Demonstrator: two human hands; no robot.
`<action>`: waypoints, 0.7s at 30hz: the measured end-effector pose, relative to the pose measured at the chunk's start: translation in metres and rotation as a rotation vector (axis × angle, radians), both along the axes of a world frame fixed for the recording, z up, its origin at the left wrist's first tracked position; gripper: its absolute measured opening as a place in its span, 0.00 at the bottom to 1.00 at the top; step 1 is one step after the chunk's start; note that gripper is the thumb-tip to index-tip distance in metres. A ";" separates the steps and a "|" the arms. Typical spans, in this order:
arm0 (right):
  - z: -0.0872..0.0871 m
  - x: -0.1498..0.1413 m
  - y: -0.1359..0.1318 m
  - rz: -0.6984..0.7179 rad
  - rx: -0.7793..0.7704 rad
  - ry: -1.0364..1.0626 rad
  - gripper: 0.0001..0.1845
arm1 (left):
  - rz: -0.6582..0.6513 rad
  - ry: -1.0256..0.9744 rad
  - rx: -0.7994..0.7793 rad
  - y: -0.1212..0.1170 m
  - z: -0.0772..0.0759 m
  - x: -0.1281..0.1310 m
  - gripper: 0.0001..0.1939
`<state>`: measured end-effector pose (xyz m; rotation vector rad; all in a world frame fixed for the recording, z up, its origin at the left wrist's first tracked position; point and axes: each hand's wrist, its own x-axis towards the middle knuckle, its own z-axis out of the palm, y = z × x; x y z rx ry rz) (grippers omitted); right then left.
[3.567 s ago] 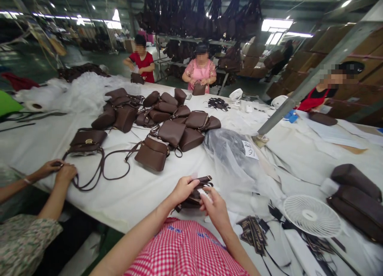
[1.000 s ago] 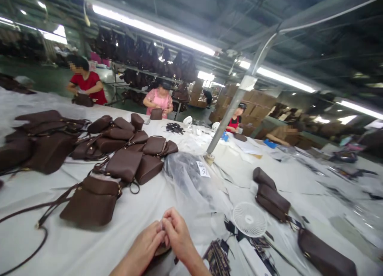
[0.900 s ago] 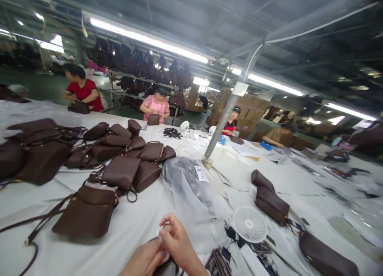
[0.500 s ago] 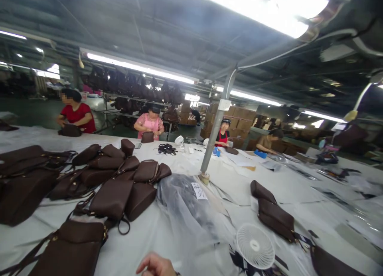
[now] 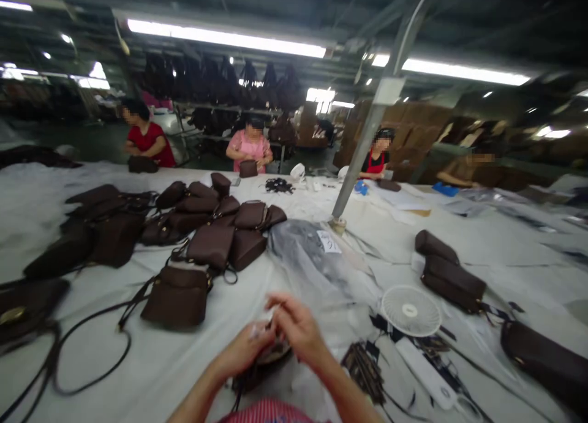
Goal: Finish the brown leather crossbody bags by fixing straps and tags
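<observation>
My left hand (image 5: 248,348) is at the lower middle, its fingers closed at the top of a dark brown handbag (image 5: 258,374) in front of my body. A bit of white material shows by its fingertips. My right hand (image 5: 299,330) meets it from the other side, fingers bent and pinched together over the bag's opening. Blur and the fingers hide what the pinch holds. Most of this bag is covered by my hands and forearms. A finished-looking brown shoulder bag (image 5: 177,297) with a long strap lies to the left on the white table covering (image 5: 151,368).
A heap of brown bags (image 5: 211,245) lies beyond. A clear plastic sack (image 5: 305,251) with a paper label stands ahead, near a metal post (image 5: 358,160). At right are a white fan (image 5: 411,311), black tags (image 5: 362,371) and more bags (image 5: 452,282). Several co-workers sit or stand across the table.
The view swung rightward and up, leaving only one hand at the bottom edge half a second ago. Now it has dipped, and both hands with the handbag are visible again.
</observation>
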<state>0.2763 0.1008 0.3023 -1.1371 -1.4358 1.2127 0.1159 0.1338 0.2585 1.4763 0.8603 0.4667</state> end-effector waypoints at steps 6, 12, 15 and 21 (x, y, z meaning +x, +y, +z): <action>-0.031 0.052 0.010 0.080 -0.039 -0.109 0.38 | 0.168 -0.043 -0.089 -0.002 0.011 -0.027 0.22; -0.086 0.052 0.004 0.103 0.132 -0.591 0.21 | 0.240 -0.030 0.002 0.001 0.026 -0.032 0.14; -0.096 0.080 0.016 -0.254 0.178 -0.676 0.16 | 0.317 0.019 0.012 -0.001 0.025 -0.042 0.13; -0.072 0.096 0.017 -0.249 0.128 -0.548 0.15 | 0.350 0.185 0.173 -0.012 0.017 -0.050 0.11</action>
